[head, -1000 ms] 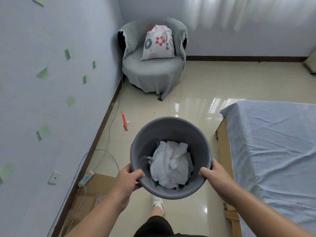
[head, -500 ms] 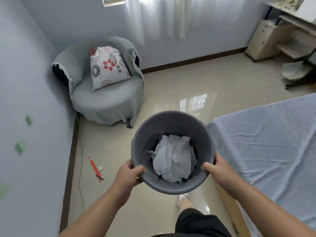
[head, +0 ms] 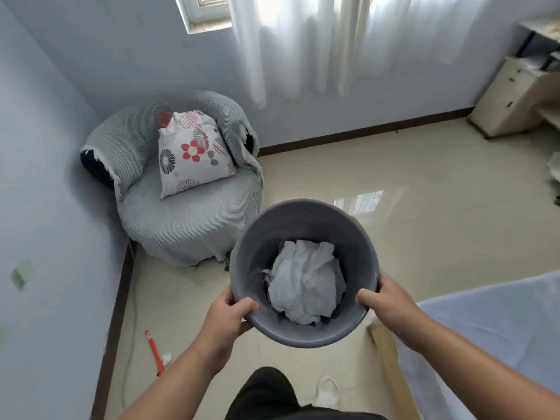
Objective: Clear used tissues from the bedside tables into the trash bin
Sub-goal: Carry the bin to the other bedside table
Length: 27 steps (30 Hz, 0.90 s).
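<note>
Glossy beige floor tiles (head: 409, 207) fill the bedroom, and nearest the camera a dark-clad knee (head: 263, 392) and a white shoe (head: 327, 389) of the person show at the bottom edge. Just above them both bare forearms reach forward. The left hand (head: 227, 316) grips the near-left rim of the grey trash bin (head: 303, 222), thumb hooked over the edge and fingers curled beneath the outside wall. The right hand (head: 385, 301) grips the near-right rim the same way, its thumb lying inside the lip. The bin is held off the floor between the two hands, its mouth tipped towards the camera. Crumpled white tissues (head: 306, 283) lie in a heap at the bottom of the bin.

To the right, the corner of a bed (head: 491, 328) with a pale blue sheet shows over a light wooden frame (head: 391, 368). To the left, an orange-red tool (head: 155, 353) lies on the floor near the skirting, beside a thin cable (head: 131, 313) running along the wall. A green paper note (head: 21, 274) is stuck on the left wall.

Farther off, a round armchair (head: 188, 225) under a grey cover stands in the corner, with a floral pillow (head: 194, 153) leaning upright on its seat. Behind it, white curtains (head: 303, 40) hang over a window (head: 206, 10), and a cream cabinet (head: 509, 95) stands at far right
</note>
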Each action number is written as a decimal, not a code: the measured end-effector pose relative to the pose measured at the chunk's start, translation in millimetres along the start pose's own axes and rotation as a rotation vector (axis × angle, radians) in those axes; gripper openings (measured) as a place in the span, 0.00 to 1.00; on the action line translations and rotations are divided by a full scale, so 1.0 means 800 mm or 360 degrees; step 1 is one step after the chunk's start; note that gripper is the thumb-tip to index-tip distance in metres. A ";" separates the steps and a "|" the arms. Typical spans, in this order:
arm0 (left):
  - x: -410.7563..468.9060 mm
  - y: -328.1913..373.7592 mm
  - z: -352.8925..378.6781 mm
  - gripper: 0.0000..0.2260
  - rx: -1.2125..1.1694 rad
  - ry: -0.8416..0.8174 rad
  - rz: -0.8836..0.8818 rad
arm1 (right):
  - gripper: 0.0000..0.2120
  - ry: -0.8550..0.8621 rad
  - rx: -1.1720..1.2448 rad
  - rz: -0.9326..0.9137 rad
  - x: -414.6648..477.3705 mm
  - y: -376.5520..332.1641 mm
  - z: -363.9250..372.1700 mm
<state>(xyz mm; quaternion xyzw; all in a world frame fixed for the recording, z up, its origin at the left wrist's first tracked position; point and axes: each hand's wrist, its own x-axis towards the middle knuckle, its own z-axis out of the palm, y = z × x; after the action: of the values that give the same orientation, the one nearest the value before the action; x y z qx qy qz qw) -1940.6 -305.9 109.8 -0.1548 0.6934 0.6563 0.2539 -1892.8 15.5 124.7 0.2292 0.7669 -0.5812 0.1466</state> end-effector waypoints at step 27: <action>0.572 0.380 0.434 0.16 0.0676 -0.0953 -0.0033 | 0.16 0.0945 0.0644 0.0332 0.383 -0.072 -0.337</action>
<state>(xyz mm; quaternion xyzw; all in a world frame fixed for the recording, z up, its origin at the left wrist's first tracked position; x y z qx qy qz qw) -2432.4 119.4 104.9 0.0933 0.7075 0.5115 0.4787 -2172.6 316.9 98.0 0.4890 0.6182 -0.6111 -0.0719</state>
